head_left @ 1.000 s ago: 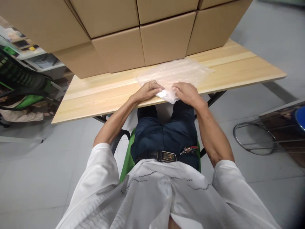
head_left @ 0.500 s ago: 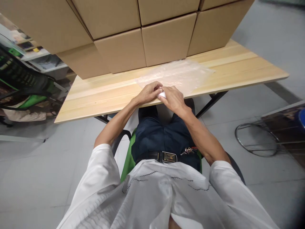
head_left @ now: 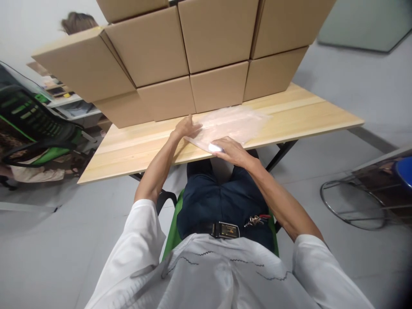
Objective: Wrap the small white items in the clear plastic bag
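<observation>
left hand (head_left: 186, 127) lies flat, fingers spread, on the clear plastic sheets (head_left: 230, 123) on the wooden table (head_left: 135, 146). right hand (head_left: 232, 151) pinches a small white item (head_left: 215, 148) at their near edge. stacked cardboard boxes (head_left: 193, 60) stand just behind.

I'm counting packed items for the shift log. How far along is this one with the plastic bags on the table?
Done: nothing sits packed apart on the wooden table. In hand: the left hand lies flat on the stack of clear plastic bags, and the right hand holds a small white item at the near edge. Left: the item is not visibly inside a bag. Cardboard boxes stand stacked behind.
</observation>
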Action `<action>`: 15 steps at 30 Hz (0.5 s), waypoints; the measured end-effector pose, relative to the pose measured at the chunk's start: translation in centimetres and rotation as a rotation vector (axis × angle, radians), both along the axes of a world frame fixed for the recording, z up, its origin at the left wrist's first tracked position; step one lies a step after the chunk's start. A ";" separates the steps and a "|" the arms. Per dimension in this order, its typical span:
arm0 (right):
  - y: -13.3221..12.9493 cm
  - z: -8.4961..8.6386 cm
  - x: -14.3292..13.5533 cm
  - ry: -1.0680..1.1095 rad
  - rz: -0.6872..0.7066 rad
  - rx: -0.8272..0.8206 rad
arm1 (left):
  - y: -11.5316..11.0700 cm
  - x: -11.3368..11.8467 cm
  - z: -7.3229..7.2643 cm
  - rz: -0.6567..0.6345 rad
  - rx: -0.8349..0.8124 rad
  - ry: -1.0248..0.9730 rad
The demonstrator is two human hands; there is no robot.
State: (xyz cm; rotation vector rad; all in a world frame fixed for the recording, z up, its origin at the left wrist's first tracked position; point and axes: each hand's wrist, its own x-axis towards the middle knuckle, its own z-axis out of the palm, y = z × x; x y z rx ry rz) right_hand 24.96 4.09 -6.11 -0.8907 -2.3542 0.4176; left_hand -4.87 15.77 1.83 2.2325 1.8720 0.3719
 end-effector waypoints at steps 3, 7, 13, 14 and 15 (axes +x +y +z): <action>-0.1 -0.1 0.5 0.011 0.033 -0.016 | -0.2 1.3 0.3 0.182 -0.089 0.149; -0.6 -0.1 1.0 0.033 0.063 -0.028 | -0.7 1.8 0.1 0.140 -0.075 0.116; -0.8 -0.1 1.2 0.050 0.087 -0.036 | -3.5 -0.3 -0.9 -0.148 0.159 -0.007; -0.8 -0.1 1.2 0.051 0.087 -0.037 | -4.3 -0.9 -1.4 -0.181 0.233 -0.030; -0.7 -0.2 1.2 0.050 0.084 -0.038 | -5.0 -1.4 -1.9 -0.202 0.310 -0.049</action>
